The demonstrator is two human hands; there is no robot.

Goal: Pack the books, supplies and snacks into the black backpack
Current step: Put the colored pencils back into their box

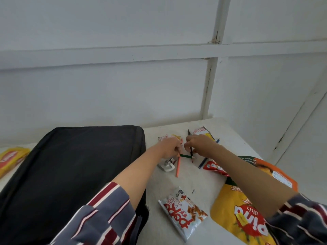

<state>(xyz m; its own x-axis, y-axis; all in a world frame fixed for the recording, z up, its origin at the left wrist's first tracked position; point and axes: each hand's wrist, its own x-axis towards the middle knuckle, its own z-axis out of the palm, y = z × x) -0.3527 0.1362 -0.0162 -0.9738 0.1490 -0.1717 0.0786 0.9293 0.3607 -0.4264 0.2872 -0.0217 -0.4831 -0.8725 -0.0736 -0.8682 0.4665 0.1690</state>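
The black backpack (74, 170) lies flat on the left of the white table. To its right, my left hand (170, 147) pinches the end of a green pencil (185, 156). My right hand (198, 144) holds a dark pencil (191, 150) upright-tilted, with other pencils behind it. An orange pencil (177, 167) and a blue pencil (202, 162) lie loose on the table. Snack packs are scattered: a white one (184, 213) in front, a big yellow-orange bag (235, 209) under my right forearm, a small red one (215, 167).
A white clip-like object (166, 166) sits beside the backpack. Two small snack packs (201, 130) lie near the wall. A yellow-red pack (10, 160) rests at the far left. White walls close the table at the back and right.
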